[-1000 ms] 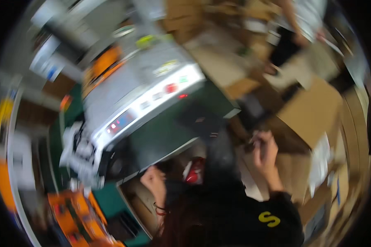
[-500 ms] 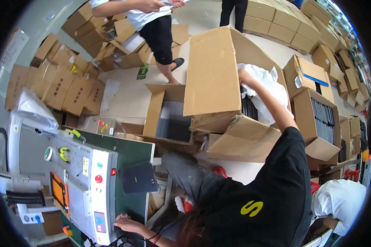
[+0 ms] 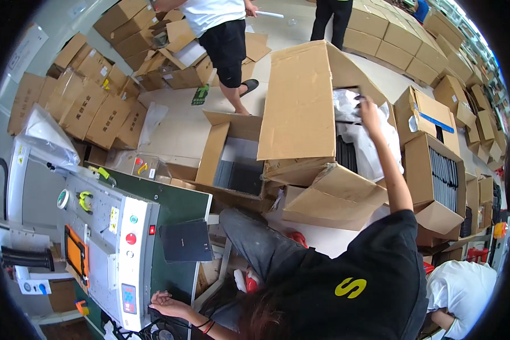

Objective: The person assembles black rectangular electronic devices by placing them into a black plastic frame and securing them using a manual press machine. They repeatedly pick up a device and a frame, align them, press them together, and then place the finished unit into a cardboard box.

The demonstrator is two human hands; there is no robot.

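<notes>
My right hand (image 3: 370, 115) reaches into a large open cardboard box (image 3: 297, 102). Its fingers are closed on a thin dark flat piece (image 3: 361, 90), seen almost edge-on. Crumpled white plastic wrapping (image 3: 364, 144) spills beside it, and a row of dark flat pieces (image 3: 345, 155) stands upright in the box. My left hand (image 3: 169, 306) rests over the green tabletop (image 3: 167, 277) near the white machine's control panel (image 3: 129, 298), fingers loosely curled and apart, with nothing visible in them. Beyond it on the tabletop lies a black flat panel (image 3: 185, 241).
The white machine (image 3: 139, 226) has an orange-framed fixture (image 3: 76, 256) beside it. Another open box (image 3: 212, 153) holds dark sheets; a box of dark panels (image 3: 436, 170) stands at right. A person in black shorts (image 3: 224, 48) stands ahead; another in white (image 3: 462, 292) bends at right.
My right hand has moved from the white wrapping deeper and rightward in the box and now grips a dark piece. The person in shorts has shifted slightly. My left hand stays by the machine.
</notes>
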